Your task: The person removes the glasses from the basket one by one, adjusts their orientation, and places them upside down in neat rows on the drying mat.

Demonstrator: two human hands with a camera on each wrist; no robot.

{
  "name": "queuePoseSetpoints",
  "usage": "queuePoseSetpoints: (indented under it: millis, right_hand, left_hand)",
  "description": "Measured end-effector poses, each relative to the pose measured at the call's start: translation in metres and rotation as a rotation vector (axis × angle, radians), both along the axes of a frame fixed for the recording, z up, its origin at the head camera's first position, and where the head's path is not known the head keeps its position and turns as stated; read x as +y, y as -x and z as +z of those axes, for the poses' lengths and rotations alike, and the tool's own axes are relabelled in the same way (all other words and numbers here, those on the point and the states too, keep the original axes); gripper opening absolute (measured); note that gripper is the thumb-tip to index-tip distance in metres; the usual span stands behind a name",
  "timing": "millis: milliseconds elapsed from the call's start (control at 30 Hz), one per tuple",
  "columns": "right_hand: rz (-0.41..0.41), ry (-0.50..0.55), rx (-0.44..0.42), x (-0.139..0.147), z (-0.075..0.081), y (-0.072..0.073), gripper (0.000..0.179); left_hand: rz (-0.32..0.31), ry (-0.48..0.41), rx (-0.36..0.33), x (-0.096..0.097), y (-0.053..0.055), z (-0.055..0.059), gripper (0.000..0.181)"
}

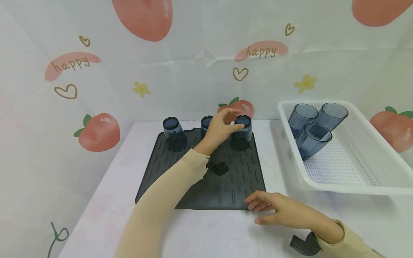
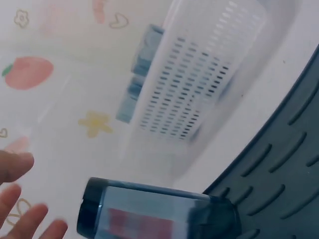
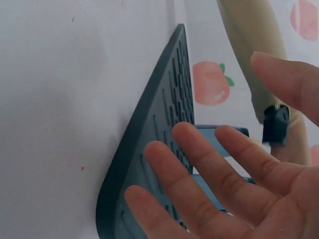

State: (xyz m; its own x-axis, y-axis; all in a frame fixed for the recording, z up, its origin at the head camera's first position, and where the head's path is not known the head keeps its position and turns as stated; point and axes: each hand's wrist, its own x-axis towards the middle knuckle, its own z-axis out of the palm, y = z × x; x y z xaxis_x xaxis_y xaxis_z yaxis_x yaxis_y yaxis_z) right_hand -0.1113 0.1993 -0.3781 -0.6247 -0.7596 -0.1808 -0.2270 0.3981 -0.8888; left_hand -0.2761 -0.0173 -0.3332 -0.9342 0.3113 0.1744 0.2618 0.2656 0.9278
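Observation:
Three blue drinking glasses stand upside down along the back of a dark ribbed drying mat [image 1: 206,197]: a left glass [image 1: 174,132], a middle glass [image 1: 204,126] partly hidden by my left arm, and a right glass [image 1: 242,138]. My left hand [image 1: 221,127] is beside the right glass, its thumb overlapping that glass in the head view. In the left wrist view its loosely bent fingers [image 2: 30,219] are apart from the glass [image 2: 154,211]. My right hand [image 1: 279,209], fingers spread and relaxed, hovers by the mat's front right corner, holding nothing.
A white perforated basket [image 1: 300,175] stands on the right of the white table. Three more blue glasses [image 1: 314,134] lean together at its left end. Behind the table hangs a backdrop [image 1: 193,79] printed with fruit, flowers and hearts.

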Motion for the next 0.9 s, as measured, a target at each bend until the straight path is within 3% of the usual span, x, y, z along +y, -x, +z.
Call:
queuePoseSetpoints:
  millis: [333,700,900]
  right_hand:
    - [-0.012,-0.032,0.013,-0.002,-0.003,0.0,0.043]
    - [-0.015,-0.026,0.0,-0.003,-0.001,0.001,0.043]
    - [-0.013,-0.022,0.012,-0.002,-0.002,0.001,0.043]
  left_hand:
    - [-0.266,-0.007,-0.046,-0.022,-0.026,-0.009,0.042]
    - [-0.405,0.035,-0.061,-0.031,-0.058,-0.036,0.036]
    - [-0.438,0.096,-0.081,-0.036,-0.076,-0.042,0.036]
